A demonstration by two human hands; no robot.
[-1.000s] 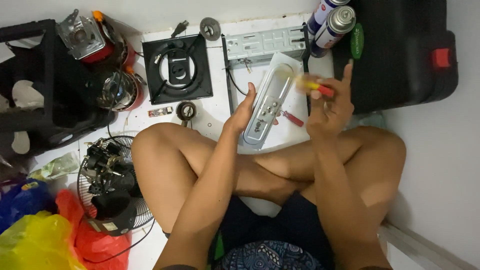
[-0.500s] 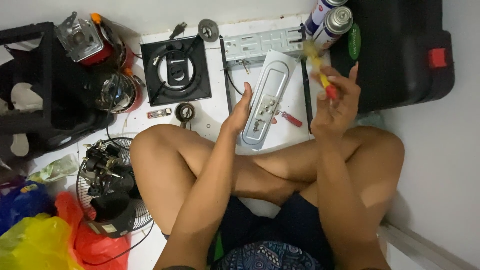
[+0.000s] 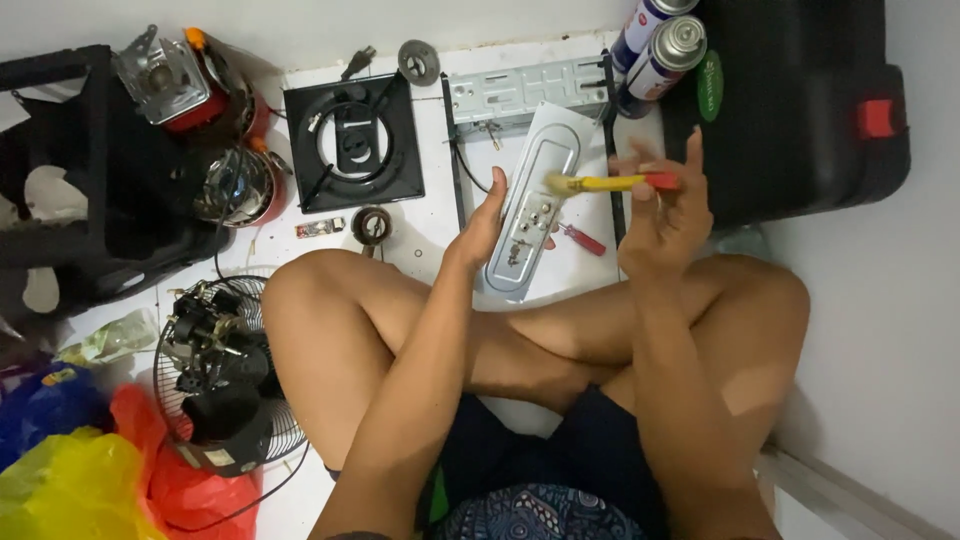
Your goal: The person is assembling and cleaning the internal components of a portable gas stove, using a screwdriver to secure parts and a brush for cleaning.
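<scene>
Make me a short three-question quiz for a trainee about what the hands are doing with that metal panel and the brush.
1. True or false: the left hand grips the long silver metal panel by its edge.
2. What does the right hand hold? A) a spray can B) a yellow brush with a red handle C) a fan blade
3. Which way does the brush lie in the picture: level or upright?

Key: 1 true. 2 B. 3 level, with its bristles over the panel and the red end at the fingers.

Left hand [image 3: 483,222] grips metal panel [image 3: 530,215]; right hand [image 3: 665,205] holds yellow brush [image 3: 600,183] against it.
</scene>
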